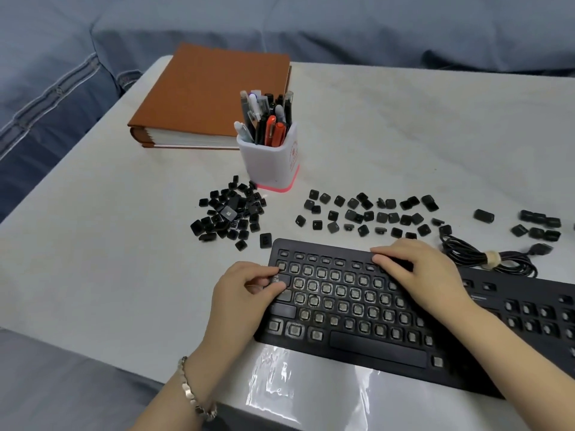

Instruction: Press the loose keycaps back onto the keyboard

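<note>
Left hand (249,289): fingers and thumb curled, pinching one keycap (278,279) by its edges over a socket at the keyboard's (314,245) left end. Whether the cap is seated cannot be told.

Right hand (418,270): apart from the left, fingers laid fairly flat on the keyboard's far rows, holding nothing, apparently steadying the board.

Keyboard: lies on the bench (404,135), mostly bare sockets. Only the space bar and a few left-column caps are fitted.

Handling judgement: the caps are small, light, rigid plastic with smooth tops, easy to tip or drop. Best taken by two opposite sides, set square over the socket, then pressed straight down from the top; a skewed push could strain the clips.

Stock: a heap of keycaps (230,213) lies beyond the keyboard's far-left corner, and spread keycaps (367,214) lie beyond its far edge.

Other items: a coiled cable (488,259) lies just beyond the keyboard's right half, with a pen holder (270,160) and a brown album (211,94) farther off.
</note>
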A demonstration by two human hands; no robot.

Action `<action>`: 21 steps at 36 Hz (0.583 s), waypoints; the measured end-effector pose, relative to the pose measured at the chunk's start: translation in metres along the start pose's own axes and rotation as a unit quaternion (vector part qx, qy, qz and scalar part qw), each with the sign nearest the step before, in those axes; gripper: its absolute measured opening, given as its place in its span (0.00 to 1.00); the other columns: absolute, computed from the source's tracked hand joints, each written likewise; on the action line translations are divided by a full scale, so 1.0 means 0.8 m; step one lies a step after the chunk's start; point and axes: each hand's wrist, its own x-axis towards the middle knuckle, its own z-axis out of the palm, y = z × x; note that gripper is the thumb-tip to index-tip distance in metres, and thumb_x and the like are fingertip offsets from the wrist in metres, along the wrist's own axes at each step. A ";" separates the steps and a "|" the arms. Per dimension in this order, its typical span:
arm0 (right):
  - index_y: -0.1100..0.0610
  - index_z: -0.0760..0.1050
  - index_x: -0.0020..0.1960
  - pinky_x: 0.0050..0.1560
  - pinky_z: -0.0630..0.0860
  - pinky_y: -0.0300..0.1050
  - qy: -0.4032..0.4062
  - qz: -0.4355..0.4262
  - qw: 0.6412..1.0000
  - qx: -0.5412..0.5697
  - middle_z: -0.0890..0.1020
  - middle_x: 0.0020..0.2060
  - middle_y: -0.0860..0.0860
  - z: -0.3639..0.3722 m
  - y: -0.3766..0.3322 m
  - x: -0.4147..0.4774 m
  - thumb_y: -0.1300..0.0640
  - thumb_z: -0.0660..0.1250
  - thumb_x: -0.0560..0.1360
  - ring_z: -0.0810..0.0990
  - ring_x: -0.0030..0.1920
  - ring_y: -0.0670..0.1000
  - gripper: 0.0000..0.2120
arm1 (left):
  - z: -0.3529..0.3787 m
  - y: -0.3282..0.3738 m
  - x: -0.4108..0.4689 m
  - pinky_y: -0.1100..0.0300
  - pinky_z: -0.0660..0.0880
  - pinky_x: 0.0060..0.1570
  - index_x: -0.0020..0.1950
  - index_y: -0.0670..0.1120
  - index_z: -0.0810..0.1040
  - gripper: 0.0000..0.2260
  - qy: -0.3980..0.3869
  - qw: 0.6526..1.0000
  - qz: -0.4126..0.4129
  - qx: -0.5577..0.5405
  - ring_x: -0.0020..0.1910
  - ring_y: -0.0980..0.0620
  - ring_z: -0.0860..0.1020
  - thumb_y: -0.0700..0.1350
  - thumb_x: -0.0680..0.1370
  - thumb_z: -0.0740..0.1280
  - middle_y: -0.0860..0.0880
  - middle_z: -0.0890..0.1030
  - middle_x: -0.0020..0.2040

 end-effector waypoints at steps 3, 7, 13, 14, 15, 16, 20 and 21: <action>0.48 0.82 0.51 0.41 0.67 0.40 -0.004 0.000 1.000 -0.003 0.76 0.38 0.39 -0.001 -0.002 -0.001 0.50 0.66 0.74 0.73 0.46 0.44 0.09 | -0.002 0.000 0.003 0.75 0.69 0.41 0.39 0.55 0.81 0.13 -0.009 0.999 -0.033 -0.019 0.38 0.61 0.76 0.36 0.68 0.75 0.52 0.77 0.41; 0.49 0.81 0.52 0.42 0.66 0.34 -0.022 0.015 0.999 0.022 0.76 0.40 0.38 -0.003 -0.008 0.000 0.52 0.67 0.74 0.75 0.48 0.45 0.09 | -0.002 0.005 0.004 0.76 0.70 0.36 0.40 0.51 0.81 0.12 -0.024 0.994 -0.077 -0.073 0.34 0.67 0.77 0.34 0.69 0.74 0.51 0.80 0.42; 0.51 0.81 0.55 0.60 0.65 0.42 -0.028 -0.054 0.998 0.034 0.78 0.52 0.51 0.020 -0.056 -0.005 0.54 0.71 0.71 0.75 0.55 0.51 0.12 | -0.003 0.011 0.000 0.73 0.72 0.31 0.41 0.46 0.81 0.11 -0.012 0.982 -0.121 -0.147 0.29 0.63 0.79 0.31 0.68 0.74 0.56 0.82 0.28; 0.50 0.81 0.53 0.60 0.66 0.45 -0.023 -0.073 0.997 0.031 0.78 0.52 0.52 0.029 -0.065 -0.008 0.52 0.71 0.71 0.75 0.55 0.52 0.11 | -0.002 0.010 0.000 0.73 0.73 0.31 0.40 0.46 0.81 0.10 -0.004 0.981 -0.122 -0.148 0.29 0.63 0.79 0.31 0.68 0.74 0.54 0.82 0.29; 0.50 0.82 0.52 0.60 0.67 0.47 -0.021 -0.086 0.996 0.029 0.78 0.52 0.52 0.038 -0.074 -0.011 0.50 0.70 0.70 0.76 0.55 0.54 0.11 | -0.003 0.008 0.000 0.73 0.73 0.33 0.39 0.46 0.81 0.10 0.001 0.981 -0.122 -0.150 0.30 0.62 0.79 0.31 0.67 0.75 0.53 0.82 0.31; 0.49 0.82 0.51 0.59 0.67 0.47 -0.024 -0.091 0.995 0.030 0.78 0.52 0.52 0.046 -0.082 -0.012 0.49 0.68 0.69 0.76 0.54 0.55 0.12 | -0.003 0.008 0.000 0.72 0.74 0.34 0.39 0.45 0.82 0.09 0.004 0.980 -0.124 -0.154 0.31 0.60 0.80 0.31 0.67 0.75 0.51 0.83 0.32; 0.49 0.83 0.45 0.58 0.65 0.46 0.000 -0.106 0.994 0.027 0.79 0.50 0.50 0.069 -0.103 -0.012 0.47 0.68 0.66 0.72 0.54 0.48 0.11 | -0.006 0.009 -0.001 0.71 0.74 0.33 0.39 0.42 0.82 0.08 -0.008 0.973 -0.129 -0.192 0.31 0.60 0.80 0.29 0.70 0.72 0.51 0.83 0.32; 0.49 0.83 0.44 0.57 0.65 0.46 0.011 -0.100 0.994 0.037 0.79 0.49 0.50 0.071 -0.107 -0.011 0.47 0.69 0.66 0.70 0.54 0.46 0.10 | -0.007 0.009 0.000 0.71 0.75 0.33 0.38 0.42 0.82 0.08 -0.011 0.972 -0.130 -0.195 0.31 0.59 0.81 0.29 0.70 0.71 0.51 0.84 0.32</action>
